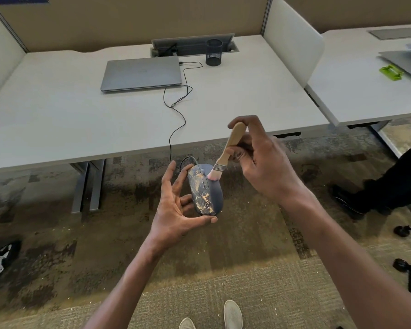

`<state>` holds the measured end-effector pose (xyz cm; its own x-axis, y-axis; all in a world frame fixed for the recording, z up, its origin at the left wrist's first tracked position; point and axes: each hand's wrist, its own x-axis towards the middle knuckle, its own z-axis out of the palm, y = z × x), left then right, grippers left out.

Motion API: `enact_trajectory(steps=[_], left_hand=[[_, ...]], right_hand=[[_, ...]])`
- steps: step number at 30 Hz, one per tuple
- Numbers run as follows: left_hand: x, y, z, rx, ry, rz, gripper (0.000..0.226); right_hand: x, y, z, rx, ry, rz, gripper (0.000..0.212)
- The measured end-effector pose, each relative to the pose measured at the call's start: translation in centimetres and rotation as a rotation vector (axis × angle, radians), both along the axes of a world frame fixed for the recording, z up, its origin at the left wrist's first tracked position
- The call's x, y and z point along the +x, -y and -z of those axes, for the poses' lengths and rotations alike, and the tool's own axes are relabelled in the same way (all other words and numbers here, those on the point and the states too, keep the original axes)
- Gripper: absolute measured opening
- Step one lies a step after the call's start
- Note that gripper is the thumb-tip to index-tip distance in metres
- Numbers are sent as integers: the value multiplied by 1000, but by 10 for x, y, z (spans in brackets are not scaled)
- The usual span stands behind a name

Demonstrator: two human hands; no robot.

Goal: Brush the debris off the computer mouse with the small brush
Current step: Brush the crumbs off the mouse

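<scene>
Two pale shoes (233,314) at bottom edge, on patterned carpet (223,276). Both forearms reach forward over the floor, in front of the desk.

Left hand (176,207) cradles the computer mouse (205,189) in the air: thumb curled under its near end, fingers curved along its left side. Mouse long axis runs near-to-far, tilted slightly left at the far end; cable end points away toward the desk. Top face turned up and a little right. Orange-tan debris (201,200) streaks the left half and near end; right half looks mostly bare grey.

Right hand (259,160) pinches the small brush (226,150) by its wooden handle, fingers curled around it. Handle slants up and right; bristles point down-left and touch the mouse's far right part, beside the scroll wheel.

Black cable (176,129) rises from the mouse over the desk (57,115) edge and loops to a closed grey laptop (141,73). Black mesh pen cup (214,52) stands behind the laptop's right side, beside an open cable hatch. Divider panel (292,39) separates a second desk on the right, bearing a green object (391,72). Another person's dark trouser leg and shoe (349,198) at right; dark patterned shoe at left edge.
</scene>
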<state>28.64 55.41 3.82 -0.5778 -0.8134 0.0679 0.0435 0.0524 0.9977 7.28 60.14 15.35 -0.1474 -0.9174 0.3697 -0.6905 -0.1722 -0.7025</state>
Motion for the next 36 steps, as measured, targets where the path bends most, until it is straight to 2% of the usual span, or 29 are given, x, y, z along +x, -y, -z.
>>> enact_trajectory(steps=[9, 13, 16, 22, 32, 36], left_hand=[[6, -5, -3, -3, -1, 25, 140], [7, -4, -5, 1, -4, 18, 139], [8, -3, -6, 6, -4, 16, 139], [6, -2, -10, -2, -2, 21, 137], [5, -2, -14, -9, -10, 29, 136], [4, -1, -15, -19, -19, 29, 135]], right_hand=[[-12, 35, 7, 65, 6, 26, 32], [-15, 36, 17, 37, -80, 90, 17], [-15, 31, 24, 46, -70, 133, 9], [-14, 21, 32, 103, -36, 75, 13], [-18, 9, 40, 146, -112, -34, 23], [-17, 9, 43, 193, -105, -9, 11]])
